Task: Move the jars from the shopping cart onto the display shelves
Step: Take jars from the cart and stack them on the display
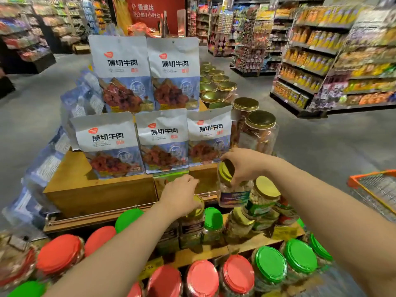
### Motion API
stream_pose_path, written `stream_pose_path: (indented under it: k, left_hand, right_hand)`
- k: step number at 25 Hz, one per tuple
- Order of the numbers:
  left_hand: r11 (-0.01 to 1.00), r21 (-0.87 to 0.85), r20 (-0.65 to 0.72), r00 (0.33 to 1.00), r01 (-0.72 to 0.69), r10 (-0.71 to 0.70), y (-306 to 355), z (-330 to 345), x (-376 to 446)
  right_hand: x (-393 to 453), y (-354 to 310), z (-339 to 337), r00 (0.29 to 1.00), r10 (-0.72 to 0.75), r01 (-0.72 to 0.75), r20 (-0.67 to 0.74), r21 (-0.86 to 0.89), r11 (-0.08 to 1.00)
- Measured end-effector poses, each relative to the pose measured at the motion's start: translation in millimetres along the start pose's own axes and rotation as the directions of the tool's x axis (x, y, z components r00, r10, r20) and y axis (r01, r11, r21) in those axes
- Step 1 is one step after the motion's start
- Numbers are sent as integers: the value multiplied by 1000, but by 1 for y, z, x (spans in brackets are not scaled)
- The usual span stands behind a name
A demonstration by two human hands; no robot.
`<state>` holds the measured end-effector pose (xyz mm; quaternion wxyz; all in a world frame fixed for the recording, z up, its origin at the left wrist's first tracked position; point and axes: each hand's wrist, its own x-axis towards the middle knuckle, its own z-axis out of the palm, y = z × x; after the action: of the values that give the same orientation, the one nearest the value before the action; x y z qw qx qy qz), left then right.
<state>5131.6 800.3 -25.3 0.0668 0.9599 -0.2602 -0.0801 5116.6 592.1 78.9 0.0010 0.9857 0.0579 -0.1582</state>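
The step in hand looks like the placing itself. The right hand (246, 166) grips a clear jar (232, 189) by its gold lid, fingers curled over the rim, and the jar hangs tilted above the right end of the middle display shelf (242, 246), just beside a gold-lidded jar (262, 200) that sits stacked on others. The left hand (182, 195) lies over the gold lid of a second jar (191, 227) standing on the same shelf, left of a green-lidded jar (212, 226). Its fingers are bent over the lid, but whether they grip it or only rest there cannot be told.

The next move probably calls for righting the tilted jar and lowering it into a stable spot on the shelf. Free room looks scarce at the right end, where the stacked jars lean together, so a nudge there could topple them.

The shopping cart (377, 189) shows only its orange rim and wire basket at the right edge, well apart from both hands, and its contents are not visible.

Around the work, red-lidded jars (201, 277) and green-lidded ones (270, 264) crowd the front shelf edge below the forearms. Behind the hands stands a wooden crate (102, 194) bearing sliced-beef pouches (165, 140), with taller gold-lidded jars (260, 131) at its right corner.
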Motion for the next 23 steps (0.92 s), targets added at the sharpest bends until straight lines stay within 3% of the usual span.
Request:
stream_pose_path:
  k: [4,7,14,23]
  left_hand:
    - [997,74,196,981,-16,2,-27,46,5]
    - [994,98,246,969,-38,13,-33,64,4]
    - [996,91,219,976,-17,-4,-37,75,4]
    - [998,57,211,977,-7,-6,-33,73,4]
  right_hand:
    - [44,14,49,994,-59,60,93,-8,998]
    - [66,13,84,983,-95,91,156,33,995]
    - [95,6,141,972,-121,117,202,29,993]
    - [94,9,157,979,-105,98,174,50,994]
